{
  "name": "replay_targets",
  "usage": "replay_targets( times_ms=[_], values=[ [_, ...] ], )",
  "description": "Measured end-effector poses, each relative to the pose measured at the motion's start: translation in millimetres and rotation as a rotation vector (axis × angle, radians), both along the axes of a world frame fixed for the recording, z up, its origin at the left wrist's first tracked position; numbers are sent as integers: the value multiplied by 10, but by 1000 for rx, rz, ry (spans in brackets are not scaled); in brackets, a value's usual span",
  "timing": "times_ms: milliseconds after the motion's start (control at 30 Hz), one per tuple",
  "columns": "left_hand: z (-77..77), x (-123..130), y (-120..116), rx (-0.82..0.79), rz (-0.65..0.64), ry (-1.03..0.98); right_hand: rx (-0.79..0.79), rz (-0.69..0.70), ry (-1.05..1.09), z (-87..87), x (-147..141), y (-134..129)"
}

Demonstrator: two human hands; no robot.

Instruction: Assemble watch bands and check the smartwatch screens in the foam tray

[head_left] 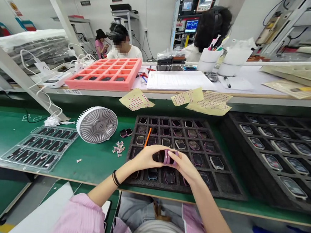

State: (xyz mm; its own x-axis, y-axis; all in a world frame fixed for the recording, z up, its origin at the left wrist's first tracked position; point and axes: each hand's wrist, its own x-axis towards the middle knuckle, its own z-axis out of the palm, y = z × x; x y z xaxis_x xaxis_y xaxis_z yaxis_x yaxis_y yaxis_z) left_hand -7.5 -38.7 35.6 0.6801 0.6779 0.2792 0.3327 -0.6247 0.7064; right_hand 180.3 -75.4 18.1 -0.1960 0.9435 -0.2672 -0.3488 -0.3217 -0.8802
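Observation:
My left hand (147, 158) and my right hand (186, 166) meet over a black foam tray (227, 183). Between their fingertips is a purple-framed smartwatch case (165, 156), gripped from both sides. A second purple edge shows by my right fingers; I cannot tell whether it is a separate piece. An orange stick (147, 137) slants up beside my left hand; whether it is held or lies on the tray is unclear. Watch cases with purple, silver and blue frames fill many of the tray's compartments, such as a silver-framed watch case (216, 163) right of my hands.
A round fan (97, 125) stands left, near small loose tabs (119, 148) and a clear plastic tray of black parts (38, 146). Another foam tray (263, 182) of watches sits right. A pink foam tray (106, 85) rests on the shelf above. Co-workers sit beyond.

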Motion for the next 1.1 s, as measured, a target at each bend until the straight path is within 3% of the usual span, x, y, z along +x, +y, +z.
replay_targets(
  times_ms=[67, 167, 300, 400, 567, 667, 767, 900, 1000, 1100],
  values=[
    [-42, 21, 37, 47, 46, 93, 33, -150, -79, -51, 74, 26],
    [-89, 56, 77, 92, 84, 240, 236, -274, -367, -187, 152, 78],
    [-76, 9, 105, 140, 135, 354, 496, -279, -956, -409, 172, 137],
    [-86, -145, 100, 195, 146, 454, 537, -223, -1165, -535, 182, 139],
    [-249, -395, 46, 328, 67, 629, 629, -270, -1395, -510, 342, 9],
    [-226, -338, 24, 390, 43, 636, 717, -260, -1449, -425, 482, -100],
    [-55, -9, 26, 455, 42, 523, 800, -92, -1473, -399, 554, -188],
    [128, 737, 81, 450, -55, 438, 802, 29, -1429, -391, 588, -324],
    [114, 1274, 159, 398, -133, 559, 845, 56, -1331, -320, 676, -484],
    [57, 1612, 219, 351, -170, 729, 894, 46, -1252, -236, 817, -665]
  ],
)
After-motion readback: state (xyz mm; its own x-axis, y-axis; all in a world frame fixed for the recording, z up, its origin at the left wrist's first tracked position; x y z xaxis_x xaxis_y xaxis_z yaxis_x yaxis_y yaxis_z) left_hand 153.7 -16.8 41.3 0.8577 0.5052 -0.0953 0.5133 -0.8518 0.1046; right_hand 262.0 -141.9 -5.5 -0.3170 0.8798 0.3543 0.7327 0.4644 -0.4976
